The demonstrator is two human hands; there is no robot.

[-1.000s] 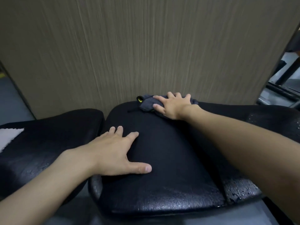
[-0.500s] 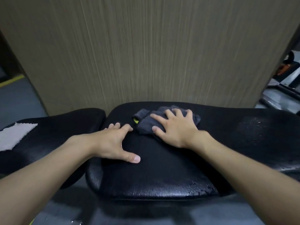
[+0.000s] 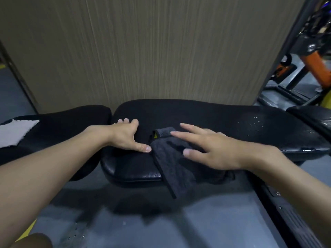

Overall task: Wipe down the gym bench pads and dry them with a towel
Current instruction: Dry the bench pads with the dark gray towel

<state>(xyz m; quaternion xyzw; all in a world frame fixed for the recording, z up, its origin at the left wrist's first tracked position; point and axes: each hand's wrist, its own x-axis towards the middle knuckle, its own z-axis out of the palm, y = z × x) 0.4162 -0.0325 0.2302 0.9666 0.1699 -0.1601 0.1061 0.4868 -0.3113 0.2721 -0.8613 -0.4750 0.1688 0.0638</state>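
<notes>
spanning mid-frame, black bench pad [image 3: 206,113], seemingly half wiped. left hand [image 3: 125,136] braces it, fingers flat; right hand [image 3: 211,149], fingers splayed, rests on grey cloth [image 3: 170,158] draped over its front edge. white towel [image 3: 16,133] lies far left, drying apparently unstarted; droplets [image 3: 258,126] at right.

Two hands show: one left hand [image 3: 123,136] and one right hand [image 3: 215,149], both on the middle pad [image 3: 197,113]. One towel [image 3: 172,163] lies on that pad. One cloth [image 3: 16,133] lies on a second pad [image 3: 71,119] left of it. Right of it is possibly a third pad [image 3: 311,113], cut off by the frame edge.
</notes>
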